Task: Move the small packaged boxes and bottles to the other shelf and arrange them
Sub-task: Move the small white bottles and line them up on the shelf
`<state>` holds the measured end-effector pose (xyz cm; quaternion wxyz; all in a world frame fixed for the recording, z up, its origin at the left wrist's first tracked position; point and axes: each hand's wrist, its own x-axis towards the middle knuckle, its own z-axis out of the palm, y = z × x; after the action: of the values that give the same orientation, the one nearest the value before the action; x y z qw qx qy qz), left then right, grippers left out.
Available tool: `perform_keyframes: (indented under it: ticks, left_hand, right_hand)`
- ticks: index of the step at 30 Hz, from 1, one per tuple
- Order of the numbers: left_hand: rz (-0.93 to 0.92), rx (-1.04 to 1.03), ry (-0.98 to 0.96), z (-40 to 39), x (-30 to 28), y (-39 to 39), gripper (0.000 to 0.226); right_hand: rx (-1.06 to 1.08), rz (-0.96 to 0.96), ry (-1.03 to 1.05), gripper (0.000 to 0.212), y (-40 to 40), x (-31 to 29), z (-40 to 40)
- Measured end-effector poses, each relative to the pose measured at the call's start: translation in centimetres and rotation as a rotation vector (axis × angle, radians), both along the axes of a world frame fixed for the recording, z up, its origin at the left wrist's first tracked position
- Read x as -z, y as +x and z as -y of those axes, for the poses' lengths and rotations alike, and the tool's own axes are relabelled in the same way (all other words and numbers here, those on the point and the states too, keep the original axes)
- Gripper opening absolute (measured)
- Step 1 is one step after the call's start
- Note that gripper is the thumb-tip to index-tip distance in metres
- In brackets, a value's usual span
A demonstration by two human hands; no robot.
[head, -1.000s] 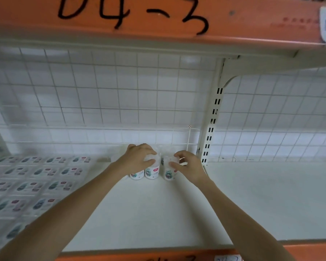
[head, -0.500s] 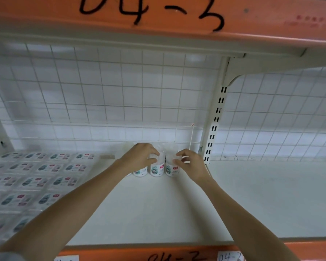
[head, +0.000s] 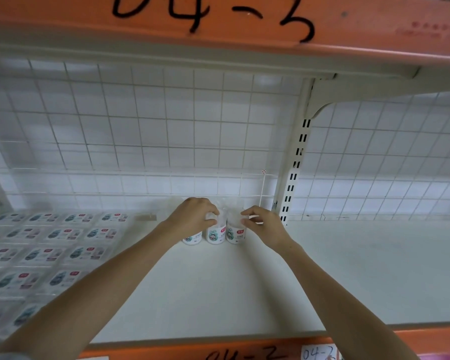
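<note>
— Where are your hands at this moment?

— Both reach to the far edge of the white shelf (head: 244, 281), close to the wire grid back (head: 140, 141); your left hand (head: 192, 220) lies curled over the tops of the left and middle bottles; your right hand (head: 264, 226) pinches the cap of the right bottle (head: 235, 233) between thumb and fingertips.

— And the bottles themselves?

— Three small white bottles (head: 215, 236) stand upright in a row, touching one another, just left of the slotted upright post (head: 292, 178); the packaged boxes (head: 50, 245) lie flat in rows on the shelf's left side, well apart from your hands.

— What is overhead?

— An orange beam (head: 218, 19) marked 04-3.
</note>
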<state>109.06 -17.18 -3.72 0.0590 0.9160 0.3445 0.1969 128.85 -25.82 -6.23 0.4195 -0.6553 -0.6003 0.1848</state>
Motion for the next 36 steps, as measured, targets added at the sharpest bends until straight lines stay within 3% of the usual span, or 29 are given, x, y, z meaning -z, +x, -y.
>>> perform_keyframes:
  ticks: [6, 10, 15, 20, 25, 36]
  left_hand:
    - [0.021, 0.019, -0.06, 0.2, -0.3, -0.2, 0.029]
    - [0.203, 0.019, -0.092, -0.1, -2.2, -2.5, 0.022]
    - [0.156, -0.048, -0.147, -1.5, -2.7, -7.3, 0.019]
    - [0.121, -0.096, -0.218, -2.1, -1.1, -10.0, 0.028]
    - [0.097, -0.079, -0.189, -2.2, 0.4, -10.3, 0.033]
    - [0.171, -0.096, -0.078, -1.6, 1.6, -9.8, 0.025]
  right_hand:
    - [-0.02, 0.065, -0.048, 0.026, -0.2, -0.3, 0.4]
    - [-0.023, 0.161, 0.004, 0.046, -0.5, -0.3, 0.8]
    - [-0.064, 0.352, 0.182, 0.027, -3.4, -2.3, -0.7]
    - [-0.225, 0.572, 0.107, 0.034, -7.6, -2.7, -3.7]
    - [-0.221, 0.692, 0.026, 0.036, -9.2, -2.1, -4.8]
    - [-0.205, 0.706, -0.031, 0.031, -10.0, -2.0, -4.6]
